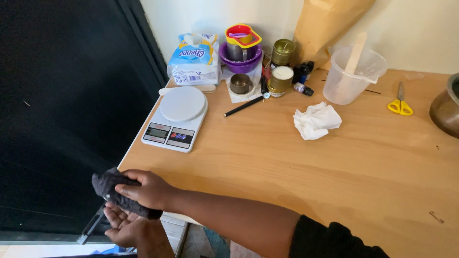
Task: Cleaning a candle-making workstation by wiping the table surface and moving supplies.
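My right hand (146,190) reaches across to the front left corner of the wooden table (296,162). It is closed on a dark grey cloth (107,184) that hangs over the table's edge. Just below the edge, my left hand (122,224) is held palm up and cupped under the cloth, with nothing in it. A black sleeve covers my right upper arm at the bottom of the view.
A white kitchen scale (177,117) stands near the left edge. Behind it are a tissue pack (195,59), a purple bowl (240,62), candle tins (281,79) and a black pencil (244,106). A crumpled tissue (315,120), plastic jug (354,76), yellow scissors (399,102) and metal pot (447,110) lie further right.
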